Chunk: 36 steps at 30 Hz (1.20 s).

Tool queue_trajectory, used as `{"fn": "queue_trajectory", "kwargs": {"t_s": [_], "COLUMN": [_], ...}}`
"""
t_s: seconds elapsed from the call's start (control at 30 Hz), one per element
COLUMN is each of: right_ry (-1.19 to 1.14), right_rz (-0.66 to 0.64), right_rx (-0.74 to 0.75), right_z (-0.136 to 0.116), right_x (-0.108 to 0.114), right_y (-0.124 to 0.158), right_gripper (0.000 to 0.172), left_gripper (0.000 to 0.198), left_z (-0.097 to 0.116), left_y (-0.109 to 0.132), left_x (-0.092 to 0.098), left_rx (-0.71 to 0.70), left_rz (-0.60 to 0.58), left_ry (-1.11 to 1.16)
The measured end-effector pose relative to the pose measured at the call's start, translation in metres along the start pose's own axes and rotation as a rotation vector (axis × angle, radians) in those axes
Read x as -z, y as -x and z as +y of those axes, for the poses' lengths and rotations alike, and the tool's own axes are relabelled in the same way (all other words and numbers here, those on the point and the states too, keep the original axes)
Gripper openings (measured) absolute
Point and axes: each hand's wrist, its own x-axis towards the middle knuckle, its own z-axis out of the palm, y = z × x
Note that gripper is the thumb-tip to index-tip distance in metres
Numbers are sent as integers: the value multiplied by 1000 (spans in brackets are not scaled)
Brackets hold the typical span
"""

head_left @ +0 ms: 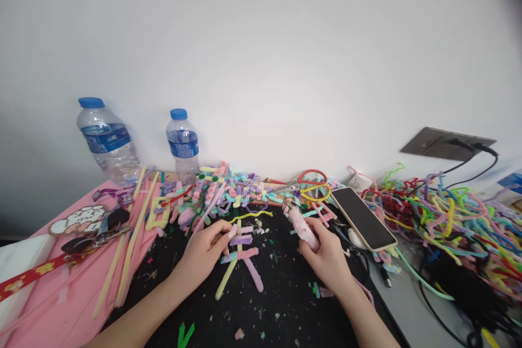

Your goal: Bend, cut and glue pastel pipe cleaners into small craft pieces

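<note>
**L hand on pipe-cleaner figure, R hand gripping pink cylinder, centre of frame**

Key relation: pipe-cleaner figure [240, 254] lies flat on black mat [281, 304], just right of left hand [206, 253] and left of right hand [326, 256], i.e. between the two. L hand is nearer: its index tip touches the figure's top end. R hand sits apart from it, w/ a gap of bare mat between.

Figure's long axis = yellow-green stem, running diagonally from lower centre-left up toward frame centre. Short lilac and pink bars cross it, and a pink leg angles off to lower right. Fuzzy chenille, soft, bendy wire core by the look of it.

L fingers: loosely curled, index extended onto the figure. Can't tell if thumb + finger actually pinch anything.

R fingers: clenched round pink cylinder [302, 227], smooth-ish and rounded. Its axis points up-left out of the fist, and the far tip carries a fuzzy multicolour bit.

Around:
- phone [362, 218], glossy dark slab, just right of R hand, tilted
- red scissors [312, 178] above it, near wall
- tangled pile of pipe cleaners [448, 223], right of frame
- smaller pastel heap [224, 191], above L hand
- two water bottles [108, 141], clear plastic w/ blue caps, upper left
- pink sheet [61, 293], lower left

Mat is speckled w/ fluff trimmings.
</note>
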Motion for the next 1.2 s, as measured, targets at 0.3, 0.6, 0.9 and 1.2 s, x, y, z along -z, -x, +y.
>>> {"fn": "queue_trajectory", "kwargs": {"t_s": [0.3, 0.6, 0.9, 1.2], "right_ry": [14, 1, -12, -38], "right_rz": [6, 8, 14, 19], "right_rx": [3, 6, 5, 6], "right_z": [-1, -1, -4, -5], "right_x": [-1, 0, -1, 0], "right_y": [0, 0, 0, 1], "right_gripper": [31, 32, 31, 28], "left_gripper": [18, 21, 20, 20], "left_z": [1, 1, -1, -7], "left_y": [0, 0, -2, -2], "left_x": [-3, -2, 10, 20], "left_rx": [-149, -109, -81, -224], "left_rz": [-112, -66, 245, 430], "left_ry": [-104, -48, -164, -479]}}
